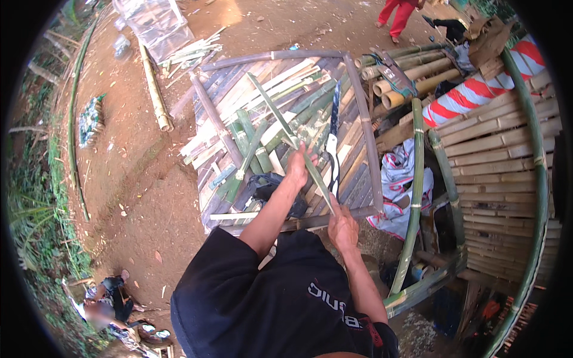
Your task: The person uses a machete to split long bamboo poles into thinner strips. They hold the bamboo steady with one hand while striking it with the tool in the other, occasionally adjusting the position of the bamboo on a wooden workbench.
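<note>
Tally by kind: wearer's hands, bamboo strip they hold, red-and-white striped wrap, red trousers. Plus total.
Left hand and right hand: 2
Held bamboo strip: 1
Red-and-white striped wrap: 1
Red trousers: 1 pair
Total: 5

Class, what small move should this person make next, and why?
Probably raise the far end of the long green bamboo strip slightly: the left hand grips it partway along, and that end reaches over loose pale bamboo strips that might snag it.

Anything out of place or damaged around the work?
Mainly the crumpled black plastic bag, partly behind the left forearm: it sits near the cut bamboo pieces on the slatted bamboo platform. The pieces lie at mixed angles; no damage is clear.
</note>
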A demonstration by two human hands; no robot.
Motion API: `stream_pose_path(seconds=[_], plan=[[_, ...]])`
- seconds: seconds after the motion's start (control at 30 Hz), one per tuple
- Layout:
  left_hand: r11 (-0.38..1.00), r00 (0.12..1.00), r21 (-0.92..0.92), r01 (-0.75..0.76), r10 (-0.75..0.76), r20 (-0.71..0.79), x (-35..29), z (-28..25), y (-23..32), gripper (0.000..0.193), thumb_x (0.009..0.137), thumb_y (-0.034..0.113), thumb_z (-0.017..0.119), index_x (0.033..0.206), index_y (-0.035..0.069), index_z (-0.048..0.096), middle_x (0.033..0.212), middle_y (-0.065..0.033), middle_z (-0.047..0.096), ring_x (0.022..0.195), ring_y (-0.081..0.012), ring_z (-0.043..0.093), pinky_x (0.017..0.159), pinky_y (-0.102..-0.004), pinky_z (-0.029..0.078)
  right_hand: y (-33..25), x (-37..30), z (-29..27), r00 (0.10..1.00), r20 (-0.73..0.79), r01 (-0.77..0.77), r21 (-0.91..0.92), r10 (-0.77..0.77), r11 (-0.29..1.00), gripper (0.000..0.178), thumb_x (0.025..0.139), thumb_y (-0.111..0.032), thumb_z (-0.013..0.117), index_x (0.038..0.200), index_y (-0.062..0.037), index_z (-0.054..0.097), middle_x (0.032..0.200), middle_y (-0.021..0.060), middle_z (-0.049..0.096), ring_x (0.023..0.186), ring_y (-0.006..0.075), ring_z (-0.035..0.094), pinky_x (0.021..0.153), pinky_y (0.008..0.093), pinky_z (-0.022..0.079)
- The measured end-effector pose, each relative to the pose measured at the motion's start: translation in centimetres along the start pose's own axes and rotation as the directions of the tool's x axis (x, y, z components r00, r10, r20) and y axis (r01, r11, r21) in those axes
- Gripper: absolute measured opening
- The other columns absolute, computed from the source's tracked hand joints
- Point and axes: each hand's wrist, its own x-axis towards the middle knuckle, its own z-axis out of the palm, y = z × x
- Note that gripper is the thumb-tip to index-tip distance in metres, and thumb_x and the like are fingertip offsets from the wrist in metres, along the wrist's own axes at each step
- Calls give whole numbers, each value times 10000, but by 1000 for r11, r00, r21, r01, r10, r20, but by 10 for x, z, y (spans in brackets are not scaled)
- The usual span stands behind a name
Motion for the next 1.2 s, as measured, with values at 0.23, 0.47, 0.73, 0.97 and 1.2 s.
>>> stream_pose_path(seconds=[0.23,0.47,0.73,0.97,1.2], plan=[[966,900,-198,165,-65,432,-12,-5,-30,493,1028,335,388,1392,4,358,1466,-178,396,1313,-372,432,1064,-452,408,17,-46,19,970,-71,-199,319,232,927,530,920,-219,588,1376,2,435,1243,253,531,1175,449,499,987,451,414],[965,771,0,261,-208,602,-51,40,-51,558,1035,423,308,1401,4,354,1489,-180,372,1320,-372,423,1088,-472,382,48,-89,25,863,147,-438,693,483,572,346,923,-176,630,1208,-3,537,888,109,667,771,220,659,740,341,518],[913,579,238,331,-396,713,-107,72,-101,581,1038,414,310,1444,-1,299,1518,-192,315,1346,-386,388,1107,-468,356,41,-162,24,824,113,-332,890,555,312,219,965,-140,574,1139,-14,533,783,35,617,647,89,583,595,247,495],[821,357,469,326,-566,743,-164,57,-150,642,986,443,456,1446,24,300,1499,-175,344,1342,-358,398,1120,-485,339,24,-251,38,739,66,-266,943,670,201,362,927,-314,651,1126,-22,570,738,6,579,600,83,548,549,241,479],[574,140,819,-3,-810,569,-231,45,-192,483,1030,329,400,1404,25,373,1400,-185,488,1237,-325,524,1046,-457,437,-12,-340,67,324,-89,-365,907,942,211,535,820,-522,701,997,-17,690,683,82,632,584,150,595,573,342,479]])
